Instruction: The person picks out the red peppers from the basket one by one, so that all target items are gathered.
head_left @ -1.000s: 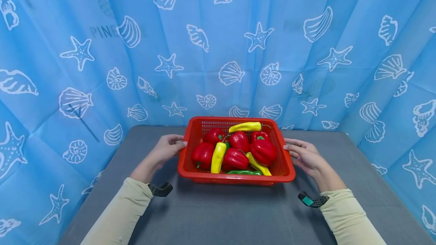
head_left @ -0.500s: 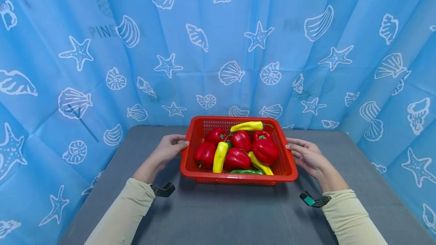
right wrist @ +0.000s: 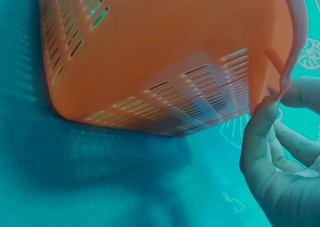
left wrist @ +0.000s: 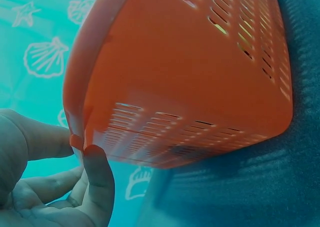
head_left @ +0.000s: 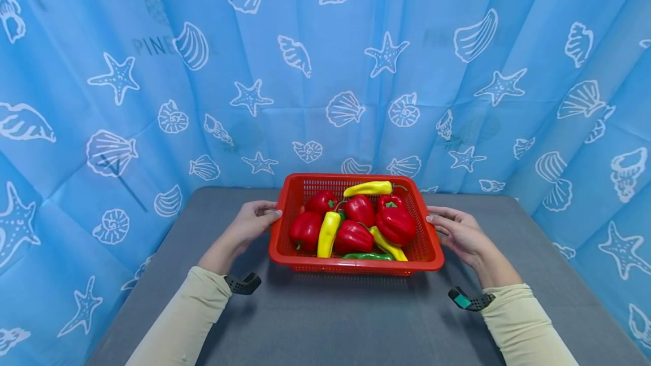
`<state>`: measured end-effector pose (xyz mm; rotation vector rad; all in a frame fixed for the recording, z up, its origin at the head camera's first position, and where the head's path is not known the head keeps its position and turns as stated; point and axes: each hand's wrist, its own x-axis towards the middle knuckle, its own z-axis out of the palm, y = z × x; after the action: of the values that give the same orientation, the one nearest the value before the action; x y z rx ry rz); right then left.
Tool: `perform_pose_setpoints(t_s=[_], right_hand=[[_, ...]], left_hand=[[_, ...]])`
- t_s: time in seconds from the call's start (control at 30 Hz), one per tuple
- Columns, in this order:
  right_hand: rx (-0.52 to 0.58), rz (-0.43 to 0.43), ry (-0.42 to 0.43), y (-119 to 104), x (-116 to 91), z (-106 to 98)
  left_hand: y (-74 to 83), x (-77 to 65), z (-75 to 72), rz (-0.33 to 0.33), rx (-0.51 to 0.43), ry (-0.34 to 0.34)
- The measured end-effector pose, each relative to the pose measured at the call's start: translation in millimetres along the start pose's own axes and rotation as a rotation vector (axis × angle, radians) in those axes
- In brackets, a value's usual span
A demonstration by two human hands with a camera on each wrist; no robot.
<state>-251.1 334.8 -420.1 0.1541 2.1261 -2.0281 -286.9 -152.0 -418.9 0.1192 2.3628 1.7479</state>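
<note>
A red plastic basket (head_left: pixel 356 266) with slotted walls sits on the grey table near its back edge. My left hand (head_left: pixel 252 220) pinches the rim at the basket's left end; the left wrist view shows the thumb and a curled finger (left wrist: pixel 99 174) meeting on that rim. At the opposite end, my right hand (head_left: pixel 458 231) pinches the rim the same way, as the right wrist view shows. Inside lie several red bell peppers (head_left: pixel 395 225), a few long yellow peppers (head_left: pixel 328 235) and a green pepper (head_left: pixel 367 256) along the near wall.
A blue curtain (head_left: pixel 315 72) with white seashells and starfish hangs right behind the table's back edge and round both sides. The grey tabletop (head_left: pixel 351 321) stretches in front of the basket. A black band (head_left: pixel 243 284) is on each wrist.
Over the last second the basket has shifted slightly to the right, with both hands keeping their pinch on its rim. In the latest half second hardly anything has moved.
</note>
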Motion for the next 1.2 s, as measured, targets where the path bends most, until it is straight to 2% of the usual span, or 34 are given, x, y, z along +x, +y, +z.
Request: perform_pose_setpoints(t_s=[0.53, 0.77, 1.2], right_hand=[[-0.223, -0.067, 0.082, -4.1, -6.9, 1.0], [-0.289, -0.133, 0.104, -6.8, -11.3, 0.0], [-0.504, -0.278, 0.169, -14.1, -21.7, 4.5]], left_hand=[[-1.1, -6.7, 1.5, 0.101, 0.119, 0.03], [1.0, -10.2, 4.1, 0.149, 0.226, 0.07], [3.3, -26.5, 14.8, 0.27, 0.439, 0.151]])
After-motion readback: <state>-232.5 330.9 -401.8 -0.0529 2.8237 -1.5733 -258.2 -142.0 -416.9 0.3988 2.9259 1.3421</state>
